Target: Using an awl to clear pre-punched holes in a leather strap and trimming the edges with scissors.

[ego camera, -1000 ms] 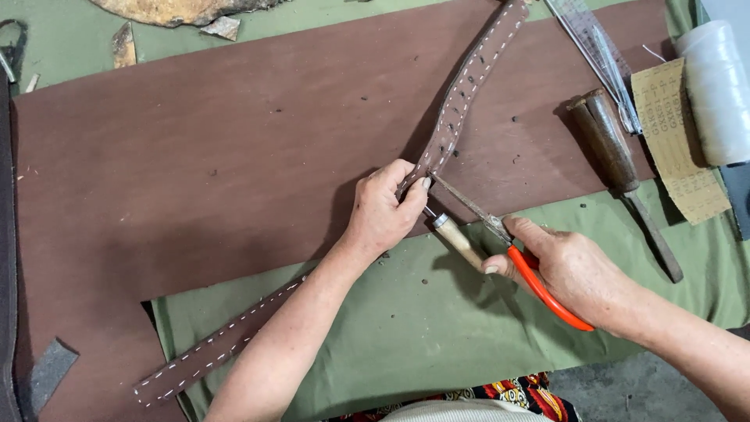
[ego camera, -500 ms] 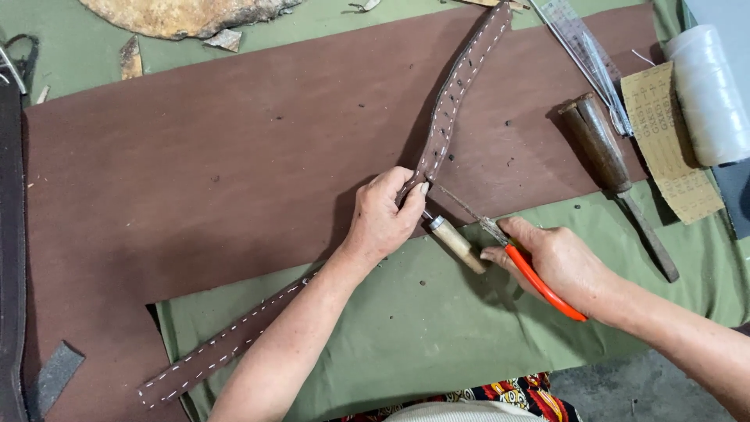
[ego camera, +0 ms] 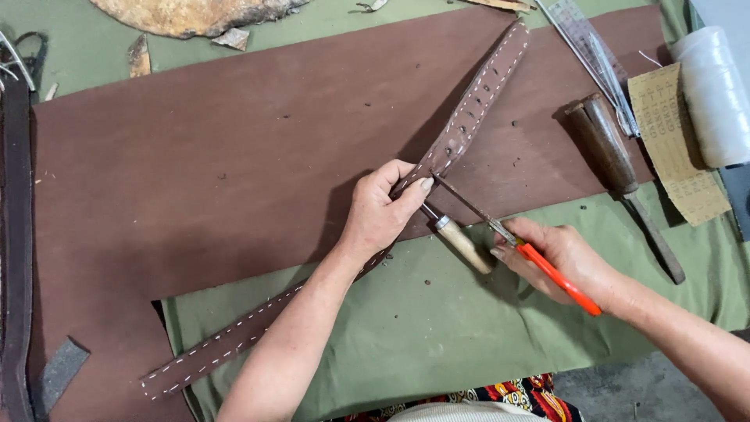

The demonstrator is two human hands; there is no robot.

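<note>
Large brown leather sheet (ego camera: 195,180) spread over green cloth (ego camera: 437,328), covering most of the bench. Long stitched leather strap (ego camera: 469,117) laid diagonally across it, from lower left to upper right, white stitching along both edges, a row of punched holes near the upper end. Left hand (ego camera: 379,211) closed around the strap at mid-length, thumb and fingers pinching it just beside the working point. Right hand (ego camera: 558,262) gripping orange-handled pliers (ego camera: 547,266), nose reaching to the strap edge by the left thumb; whether a needle sits in the nose, too small to tell. Wooden-handled awl (ego camera: 461,242) lying between the two hands, its point toward the strap. At right, well apart: dark-handled tool (ego camera: 613,156), clear ruler (ego camera: 594,55), sandpaper sheet (ego camera: 676,133), white thread spool (ego camera: 715,94). At top, pale hide scrap (ego camera: 195,12).

For a clean stitch, judged best: strap pinched close to the hole so it cannot buckle; pull made straight along the hole's line, not sideways; firm, even grip on the pliers; awl kept within reach, point away from the fingers.
</note>
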